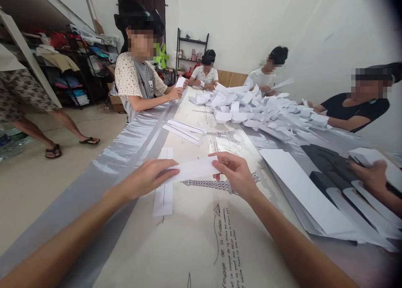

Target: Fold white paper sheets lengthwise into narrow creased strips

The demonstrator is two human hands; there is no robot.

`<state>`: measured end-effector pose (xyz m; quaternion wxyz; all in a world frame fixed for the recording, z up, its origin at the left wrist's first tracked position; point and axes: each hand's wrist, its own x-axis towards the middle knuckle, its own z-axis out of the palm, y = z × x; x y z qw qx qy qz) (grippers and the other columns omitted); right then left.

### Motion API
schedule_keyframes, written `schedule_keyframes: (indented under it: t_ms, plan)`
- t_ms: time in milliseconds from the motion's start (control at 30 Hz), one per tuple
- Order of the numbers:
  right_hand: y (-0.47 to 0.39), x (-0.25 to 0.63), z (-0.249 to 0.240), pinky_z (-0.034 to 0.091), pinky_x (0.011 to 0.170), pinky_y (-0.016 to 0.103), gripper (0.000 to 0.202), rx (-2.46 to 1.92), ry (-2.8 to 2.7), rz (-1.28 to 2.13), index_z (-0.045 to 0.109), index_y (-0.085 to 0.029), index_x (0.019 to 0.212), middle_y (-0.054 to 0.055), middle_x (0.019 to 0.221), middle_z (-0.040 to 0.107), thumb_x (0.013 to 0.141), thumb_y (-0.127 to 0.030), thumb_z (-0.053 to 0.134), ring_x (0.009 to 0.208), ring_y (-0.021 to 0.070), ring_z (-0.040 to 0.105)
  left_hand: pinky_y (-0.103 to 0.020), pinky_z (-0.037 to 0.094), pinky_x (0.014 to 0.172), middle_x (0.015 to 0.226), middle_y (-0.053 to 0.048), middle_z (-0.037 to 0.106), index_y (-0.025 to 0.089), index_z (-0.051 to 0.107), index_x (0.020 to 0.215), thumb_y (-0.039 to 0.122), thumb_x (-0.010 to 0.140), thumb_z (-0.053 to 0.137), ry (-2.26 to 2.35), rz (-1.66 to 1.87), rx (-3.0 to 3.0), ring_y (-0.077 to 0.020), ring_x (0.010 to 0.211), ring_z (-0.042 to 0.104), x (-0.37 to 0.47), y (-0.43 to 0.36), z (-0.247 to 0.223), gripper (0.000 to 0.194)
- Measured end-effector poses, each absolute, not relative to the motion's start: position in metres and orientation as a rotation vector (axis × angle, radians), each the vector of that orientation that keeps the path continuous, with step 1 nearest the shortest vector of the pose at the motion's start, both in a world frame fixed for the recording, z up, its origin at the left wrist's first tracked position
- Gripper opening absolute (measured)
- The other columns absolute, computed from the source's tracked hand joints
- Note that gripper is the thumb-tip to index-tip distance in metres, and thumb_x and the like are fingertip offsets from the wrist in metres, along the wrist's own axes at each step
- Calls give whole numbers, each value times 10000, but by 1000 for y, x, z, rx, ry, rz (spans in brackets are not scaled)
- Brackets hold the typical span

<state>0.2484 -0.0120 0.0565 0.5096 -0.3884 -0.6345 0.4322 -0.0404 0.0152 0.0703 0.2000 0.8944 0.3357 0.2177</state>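
A folded white paper strip (193, 169) is held level above the table between my two hands. My left hand (153, 175) pinches its left end, thumb in front. At the right end, my right hand (233, 171) grips it between thumb and fingers. Beneath my left hand lies another folded strip (163, 200) on the printed tablecloth (188, 229), partly hidden by the hand. Farther forward, several folded strips (184, 131) rest on the cloth.
A large heap of folded white papers (245, 106) covers the far right of the table. Flat sheets (301, 187) are stacked at the right, beside another person's hand (373, 175) holding paper. Several people sit around the table; someone stands at the left.
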Motion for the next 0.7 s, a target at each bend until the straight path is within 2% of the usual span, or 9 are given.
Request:
schedule_keyframes:
  t_ms: [133,233,400,533,700]
  plan:
    - [-7,255,54,538,569,269,241,-966,-1576,1225,754,-189,1018,54,920,712,894,-390,704,653,124,661,-247,402,688,860,7,672,216,667,1052,447,1042,402,963,496,2460,-160,756,604,-42,16,74,352]
    - [-8,251,53,530,578,265,279,-1013,-1616,1209,766,-162,943,57,817,722,909,-425,681,660,139,672,-256,406,684,845,-1,675,221,678,1046,471,1031,406,997,486,2470,-175,758,613,-40,16,71,369]
    - [-20,227,52,485,511,265,317,-994,-1588,1018,739,-165,805,12,597,651,912,-454,667,521,124,573,-274,415,700,918,-32,687,210,663,1036,493,1025,401,1040,598,2451,-197,812,616,-26,3,67,386]
    - [-23,216,49,468,525,268,320,-965,-1548,1017,695,-174,782,3,607,633,930,-453,645,532,127,571,-261,339,597,698,21,547,193,561,798,493,1018,404,1091,538,2344,-148,635,506,-16,-7,71,404]
    - [-19,221,45,405,521,253,323,-1004,-1591,1087,668,-173,793,-29,591,557,947,-454,623,507,98,478,-255,271,546,655,31,419,186,469,688,486,978,469,1077,531,2185,-130,615,423,-18,-4,77,417]
